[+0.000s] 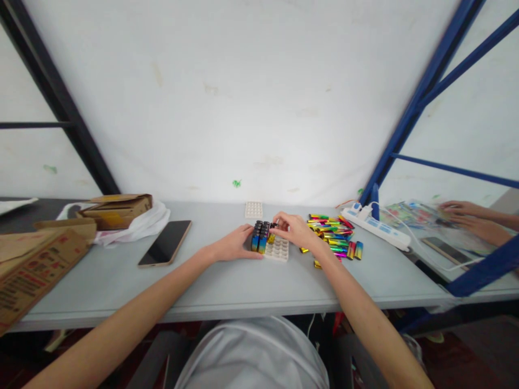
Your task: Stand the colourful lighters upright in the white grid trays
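Note:
Upright metallic lighters (258, 243) with black tops and blue-to-gold bodies stand in rows on the left side of a white tray (279, 254) with round cells. My left hand (237, 243) curves around that side, thumb along the front and fingers behind, gripping the tray's edge beside the lighters. Above the tray's middle, my right hand (295, 229) is closed in a pinch on a gold lighter (271, 237) with a dark top. Its fingers partly hide that lighter. Cells at the tray's front right are bare. To the right lies a pile of shiny coloured lighters (334, 233).
A second white tray (253, 209) lies near the wall. A phone (166, 243), a plastic bag (160, 216) and cardboard boxes (40, 259) are at left. At right are a power strip (381, 229), a blue frame post (405, 124) and another person's hands (474, 219).

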